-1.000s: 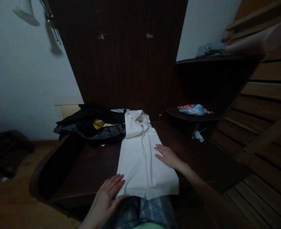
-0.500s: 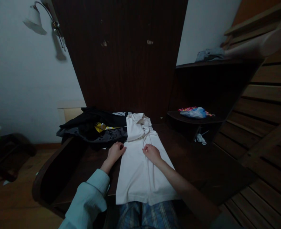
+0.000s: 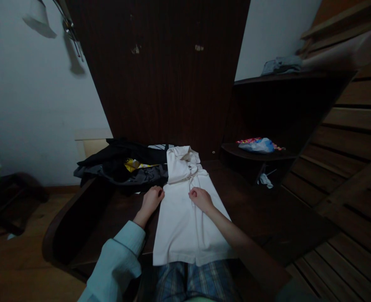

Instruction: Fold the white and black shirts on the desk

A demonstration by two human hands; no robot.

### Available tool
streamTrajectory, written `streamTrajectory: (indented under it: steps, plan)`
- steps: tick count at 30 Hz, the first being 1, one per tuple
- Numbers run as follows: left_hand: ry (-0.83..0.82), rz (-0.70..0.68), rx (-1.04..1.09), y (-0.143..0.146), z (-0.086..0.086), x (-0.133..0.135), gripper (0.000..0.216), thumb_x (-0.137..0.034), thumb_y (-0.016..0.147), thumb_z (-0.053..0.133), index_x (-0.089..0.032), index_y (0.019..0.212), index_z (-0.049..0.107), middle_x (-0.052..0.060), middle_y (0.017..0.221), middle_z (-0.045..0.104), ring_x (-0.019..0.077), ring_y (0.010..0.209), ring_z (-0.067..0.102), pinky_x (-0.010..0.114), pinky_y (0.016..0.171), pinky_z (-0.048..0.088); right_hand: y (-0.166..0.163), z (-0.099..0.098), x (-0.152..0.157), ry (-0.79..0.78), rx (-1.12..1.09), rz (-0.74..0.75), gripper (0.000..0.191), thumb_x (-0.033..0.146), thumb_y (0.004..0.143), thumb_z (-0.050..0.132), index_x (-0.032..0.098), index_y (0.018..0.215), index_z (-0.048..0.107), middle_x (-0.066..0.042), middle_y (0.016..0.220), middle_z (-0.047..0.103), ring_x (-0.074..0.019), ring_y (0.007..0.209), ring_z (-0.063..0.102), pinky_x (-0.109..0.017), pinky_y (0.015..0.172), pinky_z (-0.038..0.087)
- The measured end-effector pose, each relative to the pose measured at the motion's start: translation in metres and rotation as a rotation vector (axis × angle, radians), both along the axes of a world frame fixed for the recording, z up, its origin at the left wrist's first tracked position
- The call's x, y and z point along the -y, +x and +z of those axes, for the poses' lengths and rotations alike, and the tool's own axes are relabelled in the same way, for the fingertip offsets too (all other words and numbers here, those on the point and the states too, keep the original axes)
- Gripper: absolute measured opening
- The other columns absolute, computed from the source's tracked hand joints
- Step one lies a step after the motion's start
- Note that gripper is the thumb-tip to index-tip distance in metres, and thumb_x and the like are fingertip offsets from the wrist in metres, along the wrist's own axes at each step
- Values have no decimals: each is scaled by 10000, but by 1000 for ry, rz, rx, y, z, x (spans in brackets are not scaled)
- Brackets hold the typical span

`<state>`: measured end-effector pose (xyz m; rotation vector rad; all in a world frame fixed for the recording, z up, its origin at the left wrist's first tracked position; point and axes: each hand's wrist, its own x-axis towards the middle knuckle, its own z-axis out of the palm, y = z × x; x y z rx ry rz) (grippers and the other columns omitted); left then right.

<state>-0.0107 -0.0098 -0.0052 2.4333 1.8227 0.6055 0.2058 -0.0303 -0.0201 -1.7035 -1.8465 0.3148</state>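
Note:
A white hoodie (image 3: 182, 226) lies lengthwise over the dark wooden surface, its hood at the far end and its hem over the front edge by my knees. Its sides look folded inward, and drawstrings run down from the hood. At the hoodie's left edge, just below the hood, my left hand (image 3: 153, 198) is closed in a pinch on the fabric. My right hand (image 3: 201, 199) is closed too, its fingers gripping the cloth near the middle, close to the drawstrings. The fingertips of both hands are partly hidden.
Dark clothes (image 3: 119, 163) with a yellow patch are heaped to the left of the hood. A tall dark panel (image 3: 160, 92) rises behind. On the right, a corner shelf (image 3: 229, 149) bears a blue-and-white plastic bag (image 3: 257, 145). Wooden slats (image 3: 355, 176) stand beyond it.
The view has tilted slightly downward, so the surroundings sit a little higher. Both hands stay at nearly the same places on the hoodie, which keeps its shape.

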Motion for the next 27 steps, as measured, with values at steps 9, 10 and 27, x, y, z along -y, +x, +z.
streamTrajectory:
  steps: [9,10,27]
  plan:
    - [-175,-20,484,-12,-9,-18,212,-278,762,436,-156,750,609,33,778,656,166,753,592,245,696,436,2,-3,-3,36,-46,37,161,222,736,482,196,634,605,18,602,579,-111,570,501,-196,535,330]
    - [-175,-17,492,-12,-9,-18,213,-278,760,436,-155,746,609,34,775,656,166,751,591,246,692,436,2,-4,-3,36,-53,37,164,226,736,482,197,634,607,19,594,578,-111,564,501,-196,530,328]
    - [-96,-88,196,-5,-3,-1,202,-346,759,457,-186,669,542,18,730,568,157,718,541,233,618,377,1,-2,-2,-6,-29,28,172,246,749,481,198,677,630,15,609,606,-114,573,520,-198,515,318]
